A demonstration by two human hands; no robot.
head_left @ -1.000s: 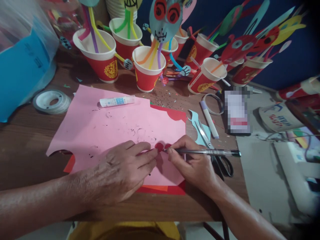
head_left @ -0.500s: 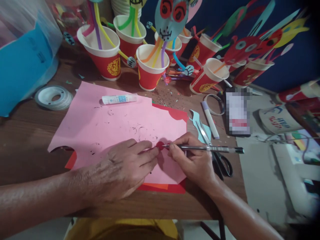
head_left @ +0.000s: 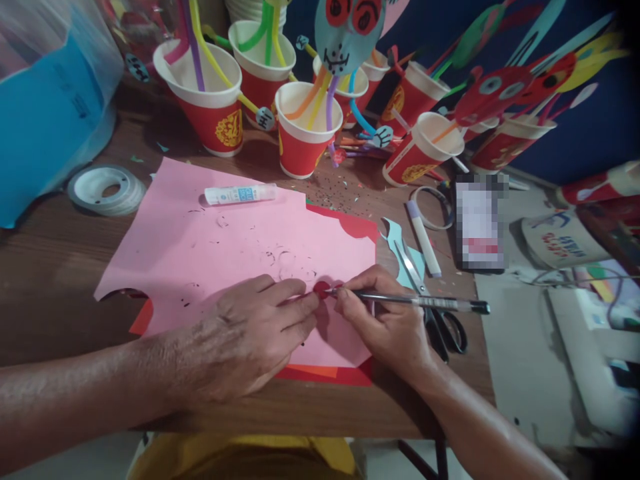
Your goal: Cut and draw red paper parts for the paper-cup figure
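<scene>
My right hand (head_left: 387,323) is closed around a clear-barrelled pen (head_left: 425,299), its dark end pointing right. The pen's tip touches a small red paper circle (head_left: 321,288) on the pink paper sheet (head_left: 200,220). Flat on that sheet lies my left hand (head_left: 255,333), fingers stretched to the right and fingertips against the circle's edge; its thumb is hidden. A bit of red also shows beside my right fingertips, mostly covered. Dark pen marks and specks dot the sheet. Above my hands, a glue stick (head_left: 240,193) rests on the pink sheet.
Black-handled scissors (head_left: 414,270) lie right of my right hand over blue paper scraps, near a capped marker (head_left: 423,239) and a phone (head_left: 480,223). A tape roll (head_left: 107,190) is at left. Red paper cups (head_left: 305,150) with paper figures stand along the back.
The whole view has shifted slightly. Both hands, the pen and the red circle keep nearly the same places relative to the pink sheet.
</scene>
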